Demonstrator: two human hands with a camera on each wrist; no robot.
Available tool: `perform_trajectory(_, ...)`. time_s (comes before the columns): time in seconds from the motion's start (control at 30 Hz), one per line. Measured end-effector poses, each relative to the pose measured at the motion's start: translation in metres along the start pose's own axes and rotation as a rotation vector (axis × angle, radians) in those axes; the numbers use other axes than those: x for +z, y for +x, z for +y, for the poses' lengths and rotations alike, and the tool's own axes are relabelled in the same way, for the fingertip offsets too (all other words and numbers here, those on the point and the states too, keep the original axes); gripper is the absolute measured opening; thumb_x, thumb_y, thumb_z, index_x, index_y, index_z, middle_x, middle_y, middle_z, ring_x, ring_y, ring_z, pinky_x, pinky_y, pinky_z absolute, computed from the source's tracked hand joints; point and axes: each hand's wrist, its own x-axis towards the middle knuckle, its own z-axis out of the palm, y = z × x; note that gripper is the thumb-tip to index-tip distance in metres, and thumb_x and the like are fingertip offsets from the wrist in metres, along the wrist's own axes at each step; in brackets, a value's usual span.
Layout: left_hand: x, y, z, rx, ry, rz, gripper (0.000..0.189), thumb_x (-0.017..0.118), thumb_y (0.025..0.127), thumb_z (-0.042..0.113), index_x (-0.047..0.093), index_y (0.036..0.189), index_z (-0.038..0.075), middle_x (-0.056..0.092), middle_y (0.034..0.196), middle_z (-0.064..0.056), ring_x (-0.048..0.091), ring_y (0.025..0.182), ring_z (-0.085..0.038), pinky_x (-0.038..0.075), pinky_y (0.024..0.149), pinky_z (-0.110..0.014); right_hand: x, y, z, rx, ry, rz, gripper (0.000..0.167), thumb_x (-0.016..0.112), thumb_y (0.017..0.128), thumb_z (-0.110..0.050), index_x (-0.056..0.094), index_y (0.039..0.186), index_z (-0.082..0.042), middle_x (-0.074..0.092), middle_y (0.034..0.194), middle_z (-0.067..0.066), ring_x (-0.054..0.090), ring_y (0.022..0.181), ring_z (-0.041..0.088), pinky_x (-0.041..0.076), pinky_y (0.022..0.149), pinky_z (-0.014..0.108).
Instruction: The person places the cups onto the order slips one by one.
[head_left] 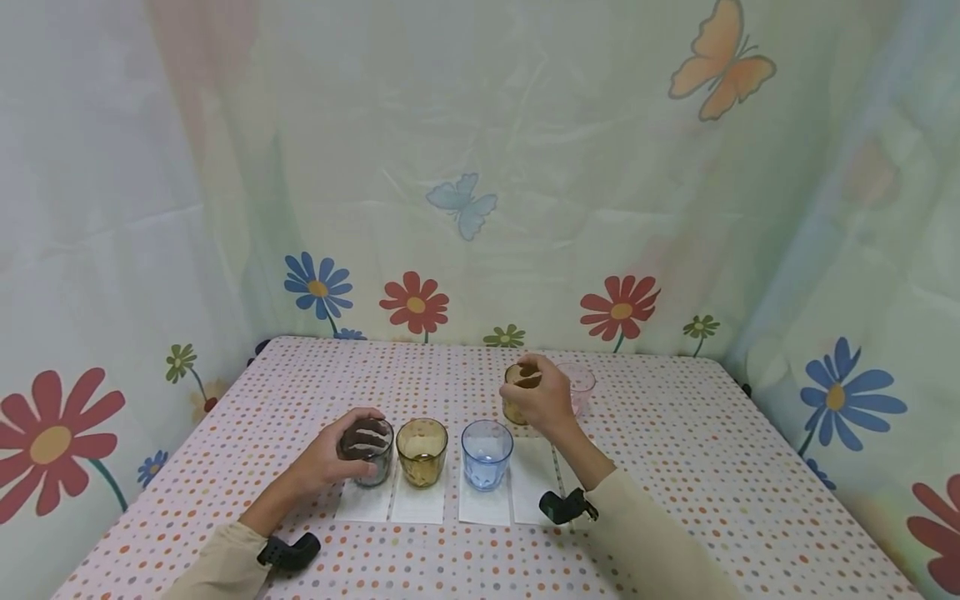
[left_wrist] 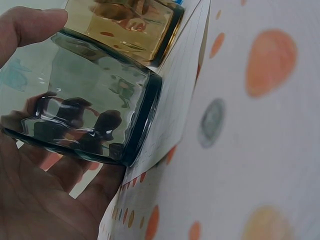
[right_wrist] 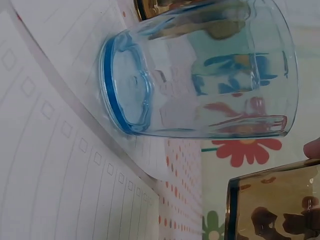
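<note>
My left hand (head_left: 330, 454) grips a dark grey glass tumbler (head_left: 379, 457), which stands on a white sheet; in the left wrist view its fingers (left_wrist: 60, 172) curve around the far side. Right beside it is an amber tumbler (head_left: 422, 458), and farther right a pale blue tumbler (head_left: 487, 458). Farther back, my right hand (head_left: 549, 398) holds a second amber tumbler (head_left: 513, 412) by its upper part. In the right wrist view this amber tumbler (right_wrist: 280, 205) looks raised off the table. A pink tumbler (head_left: 583, 380) stands partly hidden behind the right hand.
Several white lined sheets (head_left: 534, 475) lie side by side under the front row of tumblers. A dotted cloth (head_left: 420, 558) covers the table. Patterned curtains (head_left: 480, 125) enclose its back and sides. A black device (head_left: 567, 506) sits at the right wrist.
</note>
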Motion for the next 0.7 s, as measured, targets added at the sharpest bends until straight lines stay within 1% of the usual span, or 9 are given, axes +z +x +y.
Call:
perform_trajectory(0.13, 0.000, 0.000, 0.000, -0.005, 0.000, 0.005, 0.067, 0.076, 0.085, 0.006, 0.044, 0.144, 0.007, 0.056, 0.135, -0.023, 0.059, 0.122, -0.042, 0.054, 0.097, -0.033, -0.004, -0.007, -0.002, 0.002, -0.011, -0.009, 0.047, 0.079, 0.078, -0.011, 0.062, 0.120, -0.003, 0.063, 0.114, 0.015, 0.067, 0.101, 0.032, 0.058, 0.081, 0.040)
perform_trajectory(0.3, 0.001, -0.002, -0.002, -0.003, -0.003, 0.001, 0.067, 0.075, 0.085, 0.006, 0.044, 0.145, 0.005, 0.056, 0.136, -0.023, 0.059, 0.122, -0.043, 0.054, 0.098, -0.038, -0.008, -0.013, -0.002, -0.003, -0.017, -0.019, 0.047, 0.080, 0.078, -0.011, 0.063, 0.121, -0.003, 0.063, 0.113, 0.015, 0.067, 0.099, 0.032, 0.058, 0.079, 0.038)
perform_trajectory(0.4, 0.001, -0.001, -0.001, -0.004, -0.005, 0.003, 0.067, 0.075, 0.085, 0.006, 0.044, 0.145, 0.005, 0.056, 0.136, -0.022, 0.059, 0.122, -0.042, 0.053, 0.099, -0.039, -0.010, -0.016, -0.001, -0.004, -0.031, -0.026, 0.048, 0.080, 0.078, -0.011, 0.063, 0.122, -0.004, 0.063, 0.113, 0.014, 0.067, 0.099, 0.032, 0.057, 0.078, 0.037)
perform_trajectory(0.53, 0.001, 0.000, 0.000, -0.011, -0.003, 0.009, 0.067, 0.076, 0.085, 0.007, 0.045, 0.144, 0.009, 0.056, 0.136, -0.022, 0.059, 0.122, -0.041, 0.053, 0.098, -0.037, -0.013, -0.020, 0.001, -0.005, -0.037, -0.041, 0.048, 0.079, 0.078, -0.010, 0.062, 0.123, -0.003, 0.063, 0.113, 0.016, 0.067, 0.099, 0.034, 0.058, 0.078, 0.039)
perform_trajectory(0.7, 0.001, 0.000, 0.001, -0.018, 0.002, 0.012, 0.067, 0.076, 0.084, 0.007, 0.045, 0.144, 0.010, 0.056, 0.136, -0.022, 0.059, 0.122, -0.041, 0.053, 0.098, -0.037, -0.017, -0.025, 0.004, -0.005, -0.040, -0.056, 0.047, 0.079, 0.078, -0.010, 0.063, 0.121, -0.002, 0.064, 0.111, 0.016, 0.068, 0.097, 0.031, 0.059, 0.077, 0.038)
